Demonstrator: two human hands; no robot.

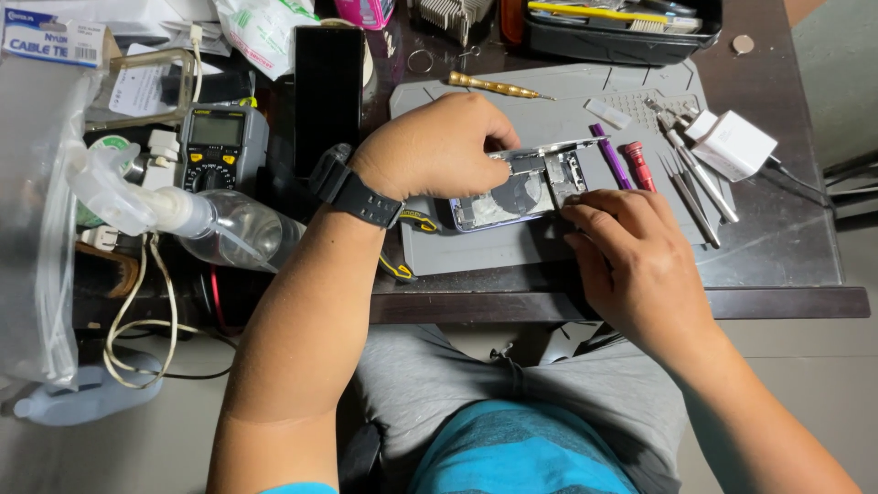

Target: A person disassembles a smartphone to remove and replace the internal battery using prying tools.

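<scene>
From the head camera, an opened phone (521, 187) lay on a grey mat (476, 247) on a dark table (786, 247), with its insides facing up. Everything else is placed from the phone.

The left hand (439, 146) came in from the phone's left and was curled over its upper left edge, fingers clenched on the frame and tipping that edge up off the mat. A black watch (352, 187) sat on that wrist, left of the phone. The right hand (631, 256) lay just below and right of the phone, its fingertips (585, 206) pressed against the phone's lower right corner; whether they pinched anything small there could not be told.

Just right of the phone lay a purple tool (611, 155) and a red tool (638, 165), side by side on the mat. Further right were tweezers (690, 187) and a white charger (736, 144). Above the phone, near the mat's top edge, lay a brass-handled screwdriver (494, 87). Further up and right stood a black tray (622, 41) of tools.

Well left of the phone, past the watch, a multimeter (219, 146) stood off the mat, and below it a clear spray bottle (183, 215) lay on its side. A plastic bag (37, 229) hung at the far left.
</scene>
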